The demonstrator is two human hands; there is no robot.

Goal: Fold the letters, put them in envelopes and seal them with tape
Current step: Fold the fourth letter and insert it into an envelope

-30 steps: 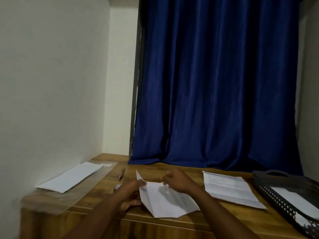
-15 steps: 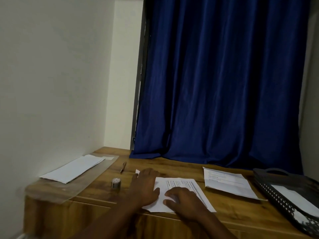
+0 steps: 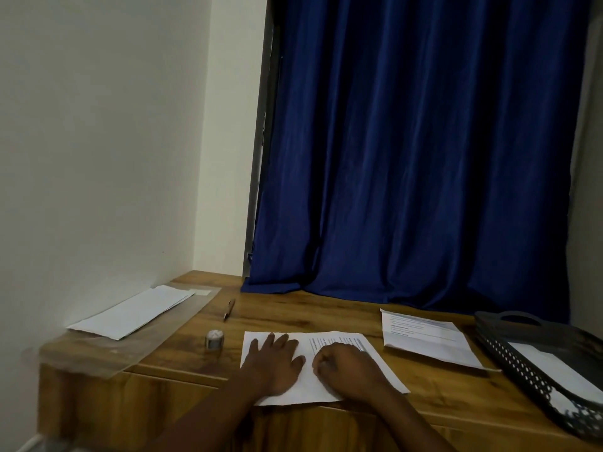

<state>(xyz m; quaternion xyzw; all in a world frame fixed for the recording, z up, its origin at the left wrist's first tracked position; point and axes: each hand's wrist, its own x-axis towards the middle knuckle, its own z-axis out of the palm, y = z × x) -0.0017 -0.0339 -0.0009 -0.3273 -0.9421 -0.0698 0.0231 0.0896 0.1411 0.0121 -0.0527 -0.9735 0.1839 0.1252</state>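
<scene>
The letter [image 3: 329,383] lies flat at the near edge of the worktop [image 3: 293,318], its front margin overhanging slightly. The left hand [image 3: 274,363] rests on it with fingers spread and straight, an open grip that pins the sheet without holding it. The right hand [image 3: 346,363] sits beside it on the paper with fingers curled under; whether they pinch the sheet or only press on it cannot be told.

This looks like the creasing stage of a fold. To do it well, keep the left palm firm so the paper cannot skid, check that the edges line up, then draw the right knuckles or fingertips along the fold from the middle outward. Pulling the sheet fully onto the wood first would give the crease solid backing.

Just left of the letter stands a small tape roll [image 3: 214,340], with a pen [image 3: 229,309] behind it. Farther left an envelope [image 3: 130,313] lies on a clear plastic sheet. To the right lies a second letter [image 3: 424,340], then a dark tray [image 3: 509,350] with more paper in it.
</scene>
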